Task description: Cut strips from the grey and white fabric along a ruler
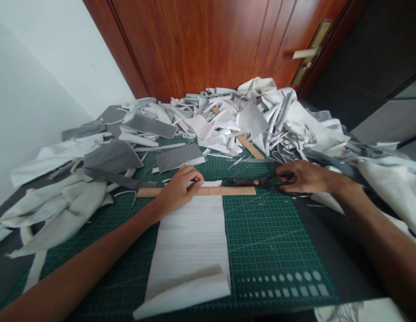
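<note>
A long white, faintly lined sheet [193, 241], which looks like fabric, lies on a green cutting mat [261, 237]. Its near end is rolled over. Across its far end rests a wooden ruler [224, 191]. My left hand [181, 188] lies over the ruler, its thumb and fingers pinched at the sheet's far edge; the exact hold is partly hidden. My right hand [300, 176] grips the handles of black scissors [250, 182]. Their blades point left, just beyond the ruler, with the tips at the sheet's far right corner. Whether the blades are apart is hard to see.
Grey and white scraps [224, 118] are heaped along the back, with a second wooden ruler [250, 146] among them. Crumpled pale fabric [70, 201] lies at left, more white fabric [392, 188] at right. A wooden door [201, 44] stands behind.
</note>
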### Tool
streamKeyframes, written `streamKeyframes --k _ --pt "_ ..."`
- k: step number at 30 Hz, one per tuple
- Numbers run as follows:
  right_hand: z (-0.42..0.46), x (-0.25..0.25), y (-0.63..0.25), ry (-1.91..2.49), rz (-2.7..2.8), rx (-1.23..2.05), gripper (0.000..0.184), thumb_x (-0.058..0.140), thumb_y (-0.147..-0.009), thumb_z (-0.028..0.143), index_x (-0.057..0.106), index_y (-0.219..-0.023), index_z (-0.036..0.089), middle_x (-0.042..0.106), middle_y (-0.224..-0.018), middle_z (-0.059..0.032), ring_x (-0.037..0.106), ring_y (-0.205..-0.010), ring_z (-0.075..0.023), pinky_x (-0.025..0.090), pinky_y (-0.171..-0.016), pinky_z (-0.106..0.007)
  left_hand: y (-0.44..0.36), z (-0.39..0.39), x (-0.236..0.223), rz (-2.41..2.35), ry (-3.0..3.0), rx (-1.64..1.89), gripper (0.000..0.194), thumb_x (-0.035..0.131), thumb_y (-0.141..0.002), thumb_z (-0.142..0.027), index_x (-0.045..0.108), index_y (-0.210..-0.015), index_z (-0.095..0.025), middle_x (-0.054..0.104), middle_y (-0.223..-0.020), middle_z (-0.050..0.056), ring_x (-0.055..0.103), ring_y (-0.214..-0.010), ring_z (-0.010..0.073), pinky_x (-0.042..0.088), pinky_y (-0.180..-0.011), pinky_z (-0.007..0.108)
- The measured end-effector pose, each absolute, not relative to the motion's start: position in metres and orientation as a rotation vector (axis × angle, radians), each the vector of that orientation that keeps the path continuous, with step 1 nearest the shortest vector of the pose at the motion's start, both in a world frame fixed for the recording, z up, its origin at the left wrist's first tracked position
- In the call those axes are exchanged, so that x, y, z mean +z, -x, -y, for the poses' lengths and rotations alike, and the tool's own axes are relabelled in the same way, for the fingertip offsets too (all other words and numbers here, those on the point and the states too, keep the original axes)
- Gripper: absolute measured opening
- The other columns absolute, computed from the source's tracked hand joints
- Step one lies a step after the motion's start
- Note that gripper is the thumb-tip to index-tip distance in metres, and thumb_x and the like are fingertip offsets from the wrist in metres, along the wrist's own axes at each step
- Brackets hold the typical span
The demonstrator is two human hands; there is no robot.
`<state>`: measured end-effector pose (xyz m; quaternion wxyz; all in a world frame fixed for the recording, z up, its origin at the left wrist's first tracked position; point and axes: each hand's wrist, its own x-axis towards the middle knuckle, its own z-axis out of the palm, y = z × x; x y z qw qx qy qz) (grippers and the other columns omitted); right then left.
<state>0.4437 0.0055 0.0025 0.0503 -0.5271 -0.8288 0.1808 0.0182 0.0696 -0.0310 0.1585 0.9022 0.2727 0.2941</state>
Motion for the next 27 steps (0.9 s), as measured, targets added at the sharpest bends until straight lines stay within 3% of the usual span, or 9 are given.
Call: streamKeyframes --k 11,27 --pt "-0.004 0.006 -0.415 1.611 2.558 0.538 0.031 0.069 -0.086 0.050 0.057 -0.073 0.025 0.063 -0.067 0.0025 0.057 -0.060 -0.0155 0.034 -0.061 -0.030 -0.020 -0.067 -0.031 -0.767 -2.646 0.842 0.018 0.053 -0.109 -0.028 0.062 -0.094 -0.020 0.067 -0.099 0.006 0.060 -0.099 0.0238 0.046 -0.097 0.042" --pt "-0.003 0.015 -0.391 1.654 2.644 0.400 0.030 0.063 -0.089 0.050 0.058 -0.076 0.024 0.067 -0.072 -0.0022 0.060 -0.066 -0.0186 0.034 -0.064 -0.032 -0.020 -0.067 -0.031 -0.790 -2.645 0.857 0.018 0.054 -0.106 -0.029 0.064 -0.093 -0.020 0.067 -0.099 0.007 0.060 -0.101 0.0252 0.046 -0.095 0.042"
